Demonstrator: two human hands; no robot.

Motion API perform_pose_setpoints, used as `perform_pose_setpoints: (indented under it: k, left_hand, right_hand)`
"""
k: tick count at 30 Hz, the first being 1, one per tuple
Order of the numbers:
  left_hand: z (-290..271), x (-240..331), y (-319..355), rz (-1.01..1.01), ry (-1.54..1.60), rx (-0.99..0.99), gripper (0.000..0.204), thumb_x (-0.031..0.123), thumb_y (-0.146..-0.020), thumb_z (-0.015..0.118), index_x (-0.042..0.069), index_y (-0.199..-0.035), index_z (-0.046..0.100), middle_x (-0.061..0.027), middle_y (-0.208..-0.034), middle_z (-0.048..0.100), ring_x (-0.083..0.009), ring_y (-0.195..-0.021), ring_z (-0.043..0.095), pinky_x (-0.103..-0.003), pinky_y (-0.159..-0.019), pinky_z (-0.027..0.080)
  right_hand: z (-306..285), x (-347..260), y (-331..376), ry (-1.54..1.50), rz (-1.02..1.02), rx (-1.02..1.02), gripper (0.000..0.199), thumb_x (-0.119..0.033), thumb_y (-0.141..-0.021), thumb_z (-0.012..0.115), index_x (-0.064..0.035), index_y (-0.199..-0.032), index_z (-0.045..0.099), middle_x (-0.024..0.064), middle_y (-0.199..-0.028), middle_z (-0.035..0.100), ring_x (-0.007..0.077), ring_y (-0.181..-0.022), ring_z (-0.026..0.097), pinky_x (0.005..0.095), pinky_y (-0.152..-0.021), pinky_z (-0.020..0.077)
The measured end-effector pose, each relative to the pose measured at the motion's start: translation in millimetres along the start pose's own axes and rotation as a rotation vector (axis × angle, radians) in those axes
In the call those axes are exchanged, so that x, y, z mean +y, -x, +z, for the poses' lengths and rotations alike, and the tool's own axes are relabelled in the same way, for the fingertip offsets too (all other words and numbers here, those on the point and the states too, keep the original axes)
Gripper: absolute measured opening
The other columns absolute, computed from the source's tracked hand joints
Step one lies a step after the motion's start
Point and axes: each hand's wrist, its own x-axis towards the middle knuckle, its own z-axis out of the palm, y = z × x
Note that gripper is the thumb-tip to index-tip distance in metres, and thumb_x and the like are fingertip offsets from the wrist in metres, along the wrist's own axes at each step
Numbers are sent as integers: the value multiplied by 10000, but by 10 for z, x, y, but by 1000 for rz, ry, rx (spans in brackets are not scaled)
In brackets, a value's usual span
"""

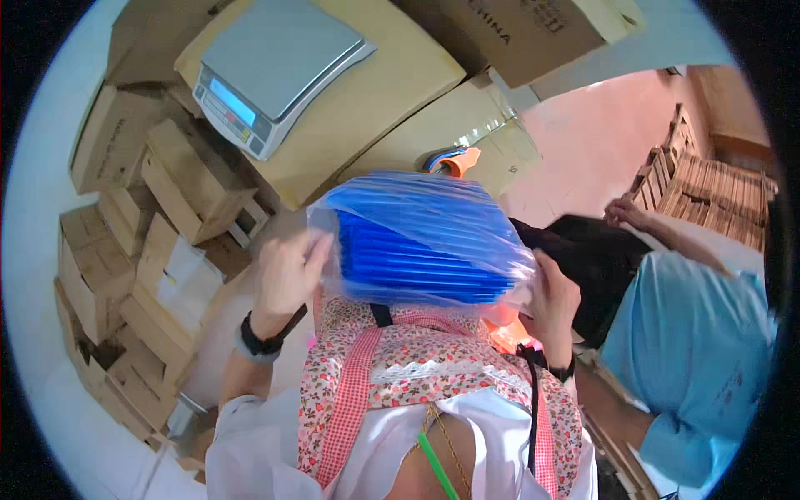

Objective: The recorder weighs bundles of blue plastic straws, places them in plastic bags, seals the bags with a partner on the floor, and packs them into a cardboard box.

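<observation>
Before my chest I hold up a clear plastic bag [425, 193] filled with a thick bundle of thin blue sticks [425, 262], which look like drinking straws lying side by side. My left hand [287, 271] is closed on the bag's left end, thumb and fingers pinching the film. At the other end, my right hand [554, 292] grips the gathered plastic. The bag hangs level between both hands, just above my floral apron [442, 362]. My fingertips are slightly blurred.
A digital scale [283, 67] stands on a large carton [375, 108] ahead left. An orange-handled tool [461, 161] lies beyond the bag. Cardboard boxes [196, 179] pile up at left. A person in a blue shirt [692, 350] sits close at right, near stacked flat cardboard [712, 200].
</observation>
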Motion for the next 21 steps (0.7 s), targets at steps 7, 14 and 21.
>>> perform_pose_setpoints:
  k: [7,14,21]
  left_hand:
    - [56,323,-257,358,-43,202,179,141,-846,585,-3,-755,640,-108,-545,566,-201,-495,580,-333,-483,425]
    - [2,309,-441,449,-322,128,246,242,-848,563,44,-705,595,-182,-622,563,-359,-580,572,-403,-481,423]
    - [-398,101,-848,380,-450,194,153,239,-827,586,91,-834,625,-143,-568,554,-330,-572,581,-395,-518,435]
  right_hand:
    - [-62,-82,-100,-712,259,234,226,-154,-893,482,17,-890,629,-40,-631,506,34,-560,418,203,-484,317]
    - [-17,-124,-213,-624,322,117,235,-189,-898,500,7,-915,629,-51,-645,497,37,-543,388,210,-470,289]
    - [-170,428,-564,-127,-58,260,216,-204,-859,548,-17,-893,651,69,-637,585,120,-556,522,264,-526,407]
